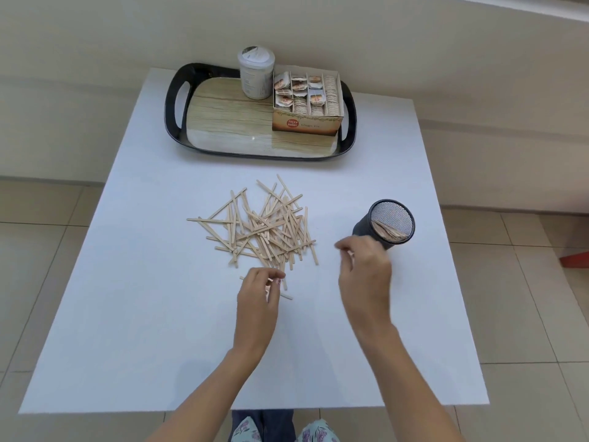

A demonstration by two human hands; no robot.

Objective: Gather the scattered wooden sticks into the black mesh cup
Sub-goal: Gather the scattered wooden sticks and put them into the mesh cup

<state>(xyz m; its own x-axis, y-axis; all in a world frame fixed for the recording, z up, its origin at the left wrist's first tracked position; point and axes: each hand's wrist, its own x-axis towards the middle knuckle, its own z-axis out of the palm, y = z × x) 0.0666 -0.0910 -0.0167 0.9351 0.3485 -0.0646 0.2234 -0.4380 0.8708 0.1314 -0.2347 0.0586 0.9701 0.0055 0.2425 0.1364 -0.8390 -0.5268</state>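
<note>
The left hand (258, 301) has its fingers (276, 278) pinched on a few sticks at the near edge of the pile of wooden sticks (264, 228), which spreads just beyond the fingertips. The right hand (366, 272) is blurred; its fingers seem closed on one thin stick (hard to be sure), probably to carry it over. Just past the knuckles stands the black mesh cup (387, 223), some sticks already inside, placed close for short trips across the white surface (159, 314).
</note>
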